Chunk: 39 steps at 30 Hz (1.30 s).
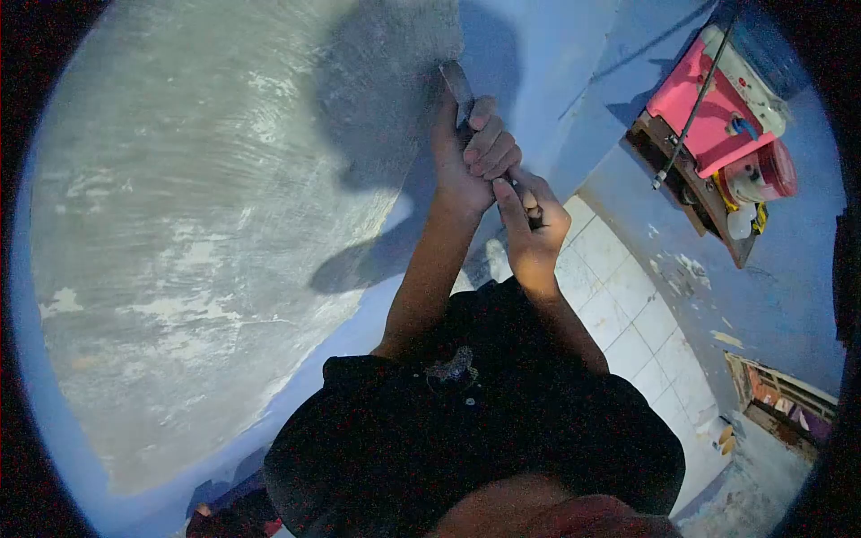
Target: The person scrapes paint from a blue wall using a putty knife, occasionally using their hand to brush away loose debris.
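A flat scraper-like blade points up from my left hand, whose fingers are wrapped round its lower part, beside the edge where the grey wall patch meets blue paint. Just below and to the right, my right hand has its fingers curled at the lower end of the same tool, close against my left hand. Most of the handle is hidden by the fingers. The blade tip is near the wall; whether it touches cannot be made out.
On the right wall a wooden shelf holds a pink container and a clear reddish tub. A dark cable hangs across them. White floor tiles lie below. A framed opening is at lower right.
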Available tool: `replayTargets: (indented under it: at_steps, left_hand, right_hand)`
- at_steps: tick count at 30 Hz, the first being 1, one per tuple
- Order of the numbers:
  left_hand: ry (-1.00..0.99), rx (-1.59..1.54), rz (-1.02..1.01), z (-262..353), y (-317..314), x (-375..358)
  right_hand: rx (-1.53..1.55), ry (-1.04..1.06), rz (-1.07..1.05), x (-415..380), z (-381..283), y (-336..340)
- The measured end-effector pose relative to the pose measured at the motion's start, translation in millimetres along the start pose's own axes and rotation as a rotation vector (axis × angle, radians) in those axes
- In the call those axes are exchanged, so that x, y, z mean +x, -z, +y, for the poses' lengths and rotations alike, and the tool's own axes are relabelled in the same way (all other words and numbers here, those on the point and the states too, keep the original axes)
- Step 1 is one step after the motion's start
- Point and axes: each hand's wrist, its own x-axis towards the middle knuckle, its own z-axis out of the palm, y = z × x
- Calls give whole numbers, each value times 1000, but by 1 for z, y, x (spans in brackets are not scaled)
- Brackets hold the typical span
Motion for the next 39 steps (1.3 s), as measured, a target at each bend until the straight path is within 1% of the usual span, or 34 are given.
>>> replayTargets:
  at_steps: [4,6,9,10,13,15,19,21,22,25,26,28,29,32,35,36,39]
  left_hand:
    - [-36,139,50,1,-9,0]
    - [-21,121,32,2,-9,1]
    - [1,86,49,3,-14,11]
    - [4,73,61,3,-16,14]
    - [19,111,-20,4,-13,15]
    - [-9,109,3,0,-10,16]
    - [-43,146,67,-2,-11,14]
    - [-40,151,28,-3,-8,6]
    - [-34,161,-5,0,-7,9]
    - [-11,119,-15,2,-2,3]
    - [-9,105,-25,2,-1,4]
    - [-9,79,-45,2,0,5]
    - [-13,68,-16,1,0,1]
    - [-19,71,25,1,-2,2]
    - [-24,104,28,2,-5,-1]
    - [-15,97,29,2,-6,-1]
    - [-19,98,53,2,-6,0]
  right_hand:
    - [71,-77,91,-2,2,-3]
    - [46,-147,104,1,-7,-2]
    - [70,-143,127,9,-5,-6]
    - [44,-128,123,11,-8,-5]
    - [-43,-60,94,13,-10,0]
    - [-120,10,60,14,-1,5]
    - [-69,-31,2,13,1,8]
    - [-91,-43,18,14,3,5]
    - [-79,-114,14,11,-3,4]
    - [-88,-70,8,7,-1,2]
    - [29,-109,10,7,-4,1]
    - [-32,-116,5,7,-1,2]
    - [-63,-119,2,6,0,3]
    - [-37,-219,23,4,1,4]
    - [-2,-183,39,3,-4,0]
    - [-25,-202,29,1,-2,1]
    - [43,-199,31,1,-4,-1]
